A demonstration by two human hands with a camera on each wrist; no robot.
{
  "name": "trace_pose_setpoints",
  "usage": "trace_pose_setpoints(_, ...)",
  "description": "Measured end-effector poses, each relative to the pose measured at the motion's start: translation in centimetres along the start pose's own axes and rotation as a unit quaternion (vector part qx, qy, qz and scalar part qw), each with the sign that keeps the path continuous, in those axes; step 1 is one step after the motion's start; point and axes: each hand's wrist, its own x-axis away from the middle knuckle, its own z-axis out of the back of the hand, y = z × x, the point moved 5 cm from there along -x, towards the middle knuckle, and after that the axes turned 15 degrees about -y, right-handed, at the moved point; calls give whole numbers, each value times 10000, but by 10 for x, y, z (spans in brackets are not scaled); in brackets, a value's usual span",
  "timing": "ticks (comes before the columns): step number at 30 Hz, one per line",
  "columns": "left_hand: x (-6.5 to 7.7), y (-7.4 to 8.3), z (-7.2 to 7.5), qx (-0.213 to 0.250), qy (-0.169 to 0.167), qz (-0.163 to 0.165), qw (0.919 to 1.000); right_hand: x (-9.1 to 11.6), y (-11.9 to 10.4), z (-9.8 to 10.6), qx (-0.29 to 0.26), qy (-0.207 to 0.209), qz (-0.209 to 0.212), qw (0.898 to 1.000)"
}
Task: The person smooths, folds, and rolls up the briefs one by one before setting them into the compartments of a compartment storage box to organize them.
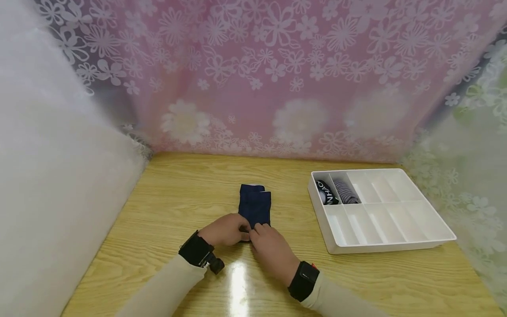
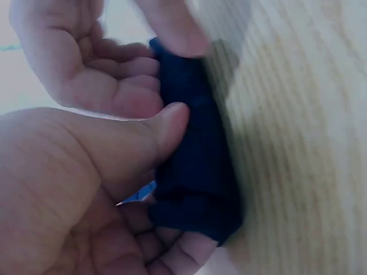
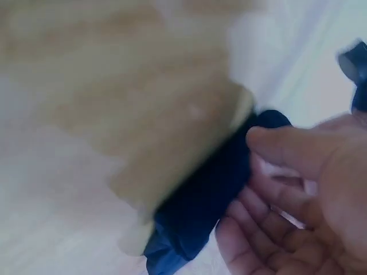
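Observation:
A pair of navy socks (image 1: 255, 207) lies on the table, its two cuffs staggered at the far end. At the near end the fabric is rolled or folded over into a thick band. My left hand (image 1: 227, 230) pinches one end of that band, its thumb on top and fingers underneath, as the left wrist view shows. The right hand (image 1: 273, 251) holds the other end; in the right wrist view its thumb presses on the navy socks (image 3: 203, 192) with the fingers curled below. Both hands nearly meet, hiding the near edge in the head view.
To the right stands a white divided tray (image 1: 396, 248) with several compartments. Its far left ones hold a black rolled item with white lettering (image 1: 326, 193) and a grey striped rolled item (image 1: 346, 191). A flowered curtain (image 1: 245, 110) hangs behind the wooden table (image 1: 178, 185).

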Motion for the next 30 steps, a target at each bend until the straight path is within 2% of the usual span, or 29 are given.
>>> trace_pose_setpoints(4,0,-5,-3,181,200,118,9996,-2,-3,-7,195,-103,-269,9994)
trace_pose_setpoints(8,4,-4,-7,307,660,237,9971,-7,0,-13,350,-125,-351,9987)
trace_pose_setpoints(11,11,-2,-10,158,1084,327,9934,-12,3,-15,447,-227,-251,9984)
trace_pose_setpoints(14,19,4,-14,-562,1531,249,9863,-20,8,-14,329,-477,-23,9983)
trace_pose_setpoints(16,25,11,-15,-1289,1837,127,9744,-27,15,-12,60,-740,167,9971)
trace_pose_setpoints(18,29,16,-17,-1918,2109,14,9585,-33,24,-9,-516,-1076,359,9922)
trace_pose_setpoints(19,30,17,-18,-2139,2203,-27,9517,-36,30,-9,-902,-1324,430,9861)
trace_pose_setpoints(20,31,19,-19,-2218,2255,-56,9486,-38,35,-9,-1347,-1627,458,9764)
trace_pose_setpoints(21,33,20,-20,-2265,2279,-85,9469,-40,40,-10,-1839,-1937,489,9624)
trace_pose_setpoints(23,33,20,-23,-2234,2251,-102,9483,-43,48,-13,-2744,-2556,477,9258)
trace_pose_setpoints(25,35,22,-25,-2194,2182,-133,9508,-44,54,-18,-3408,-3150,400,8849)
trace_pose_setpoints(27,35,25,-27,-2246,2066,-161,9521,-44,56,-21,-3702,-3577,455,8561)
trace_pose_setpoints(30,34,30,-28,-2310,1826,-189,9555,-44,58,-21,-3886,-3902,545,8329)
